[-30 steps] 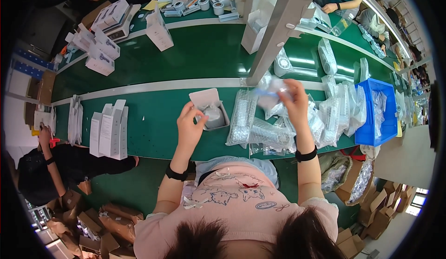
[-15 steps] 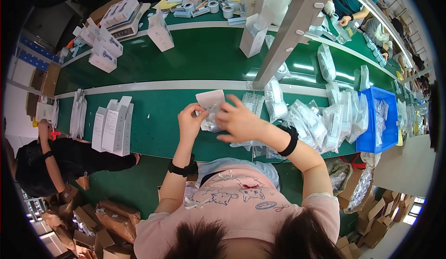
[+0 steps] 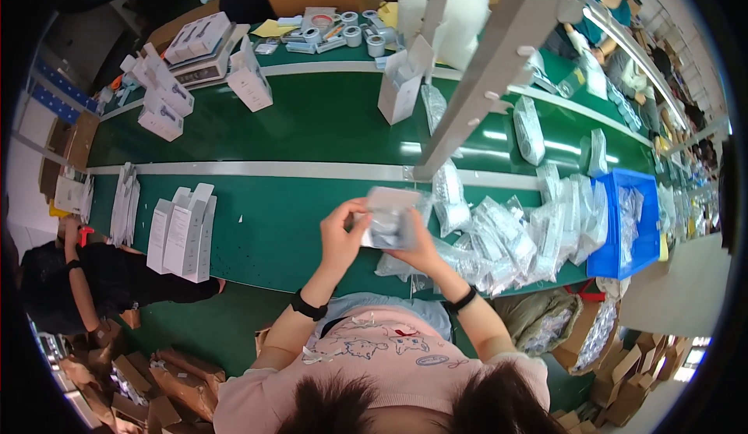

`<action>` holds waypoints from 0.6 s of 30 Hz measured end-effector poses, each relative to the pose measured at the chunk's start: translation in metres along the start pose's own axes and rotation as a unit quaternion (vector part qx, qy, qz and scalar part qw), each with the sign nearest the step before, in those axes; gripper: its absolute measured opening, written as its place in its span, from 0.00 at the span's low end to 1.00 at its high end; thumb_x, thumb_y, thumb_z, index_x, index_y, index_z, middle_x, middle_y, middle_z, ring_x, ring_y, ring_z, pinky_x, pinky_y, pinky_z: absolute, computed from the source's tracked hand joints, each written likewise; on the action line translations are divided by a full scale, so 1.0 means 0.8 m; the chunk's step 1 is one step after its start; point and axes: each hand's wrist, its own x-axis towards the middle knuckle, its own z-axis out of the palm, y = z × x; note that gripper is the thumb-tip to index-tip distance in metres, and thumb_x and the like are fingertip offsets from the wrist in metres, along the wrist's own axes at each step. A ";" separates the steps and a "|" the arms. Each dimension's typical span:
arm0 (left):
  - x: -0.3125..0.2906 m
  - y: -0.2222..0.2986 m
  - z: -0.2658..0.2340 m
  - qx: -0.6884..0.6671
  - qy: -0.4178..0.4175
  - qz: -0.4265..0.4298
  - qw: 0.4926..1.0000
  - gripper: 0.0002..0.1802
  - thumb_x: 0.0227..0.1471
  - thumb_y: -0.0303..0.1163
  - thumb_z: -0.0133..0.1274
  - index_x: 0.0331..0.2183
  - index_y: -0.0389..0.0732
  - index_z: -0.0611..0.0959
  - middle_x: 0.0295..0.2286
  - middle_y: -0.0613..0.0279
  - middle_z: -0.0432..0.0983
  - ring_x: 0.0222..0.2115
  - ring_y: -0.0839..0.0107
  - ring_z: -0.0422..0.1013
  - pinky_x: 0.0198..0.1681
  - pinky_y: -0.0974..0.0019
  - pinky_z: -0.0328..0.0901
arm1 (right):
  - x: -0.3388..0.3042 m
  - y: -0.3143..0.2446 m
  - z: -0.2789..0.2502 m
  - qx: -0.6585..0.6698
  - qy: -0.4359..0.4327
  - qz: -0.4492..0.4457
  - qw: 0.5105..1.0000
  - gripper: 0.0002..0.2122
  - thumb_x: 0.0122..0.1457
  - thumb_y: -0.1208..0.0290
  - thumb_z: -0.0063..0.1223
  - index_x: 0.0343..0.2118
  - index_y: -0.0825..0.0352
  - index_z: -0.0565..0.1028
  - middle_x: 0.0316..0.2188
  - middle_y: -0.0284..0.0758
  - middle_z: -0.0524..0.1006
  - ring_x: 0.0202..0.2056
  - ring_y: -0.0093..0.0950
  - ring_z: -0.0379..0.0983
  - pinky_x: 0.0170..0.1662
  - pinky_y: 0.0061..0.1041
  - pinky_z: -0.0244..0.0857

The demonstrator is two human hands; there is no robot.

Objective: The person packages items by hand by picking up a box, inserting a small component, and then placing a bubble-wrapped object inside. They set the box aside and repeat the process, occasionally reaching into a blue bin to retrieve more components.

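Observation:
Between both hands, above the green table (image 3: 257, 251), is a small white box (image 3: 392, 199) with its flap raised and something in clear plastic at its opening. Motion blur hides what that content is. My left hand (image 3: 343, 233) pinches the box's left side, thumb and fingers closed on it. On the opposite side my right hand (image 3: 421, 248) grips it, fingers partly hidden behind. Just right of that hand lies a heap of clear-bagged items (image 3: 499, 235). Several open white boxes (image 3: 181, 235) stand upright to the left.
A blue bin (image 3: 596, 259) holding clear bags stands at the right. A grey post (image 3: 475, 83) rises ahead of the heap. Across the raised green surface are white boxes (image 3: 249, 83) and tape rolls (image 3: 353, 37). Another person's arm (image 3: 78, 278) is at far left; cartons (image 3: 183, 379) lie below.
My right hand has come from above the box's right side down to grip it. The box appears slightly farther right and lower, and the whole view has shifted.

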 end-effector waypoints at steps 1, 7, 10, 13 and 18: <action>0.002 0.006 -0.003 0.003 0.016 -0.002 1.000 0.05 0.41 0.19 0.51 0.26 0.34 0.74 0.29 0.61 0.71 0.26 0.79 0.66 0.29 0.78 0.60 | -0.009 -0.008 -0.018 -0.036 0.016 0.037 0.999 0.43 0.33 0.69 0.64 0.53 0.71 0.50 0.50 0.47 0.57 0.52 0.41 0.53 0.54 0.30 0.48; -0.015 -0.026 -0.077 -0.087 0.083 -0.011 0.993 0.09 0.44 0.17 0.46 0.33 0.35 0.71 0.37 0.59 0.67 0.38 0.73 0.65 0.38 0.73 0.62 | -0.008 -0.023 -0.185 0.093 0.313 0.052 0.944 0.21 0.42 0.71 0.56 0.41 0.73 0.68 0.39 0.39 0.70 0.40 0.30 0.66 0.44 0.28 0.61; -0.021 -0.057 -0.116 -0.055 0.125 -0.056 0.989 0.11 0.44 0.16 0.45 0.33 0.35 0.70 0.39 0.58 0.66 0.40 0.72 0.65 0.39 0.72 0.62 | 0.096 -0.013 -0.237 0.078 0.425 -0.043 0.901 0.25 0.45 0.74 0.55 0.47 0.73 0.62 0.45 0.40 0.65 0.45 0.30 0.62 0.48 0.27 0.57; -0.030 -0.067 -0.146 -0.055 0.178 -0.072 0.980 0.11 0.43 0.15 0.45 0.33 0.36 0.71 0.39 0.58 0.66 0.40 0.72 0.65 0.38 0.73 0.63 | 0.198 0.038 -0.258 0.075 0.385 -0.042 0.919 0.30 0.44 0.76 0.56 0.51 0.73 0.56 0.47 0.41 0.62 0.46 0.31 0.60 0.50 0.28 0.54; -0.036 -0.050 -0.203 0.080 0.263 -0.008 0.962 0.15 0.40 0.13 0.45 0.34 0.38 0.71 0.38 0.60 0.66 0.39 0.72 0.65 0.35 0.74 0.63 | 0.325 0.123 -0.250 -0.051 0.373 -0.070 0.924 0.36 0.42 0.75 0.58 0.53 0.75 0.49 0.48 0.45 0.61 0.46 0.33 0.60 0.51 0.30 0.52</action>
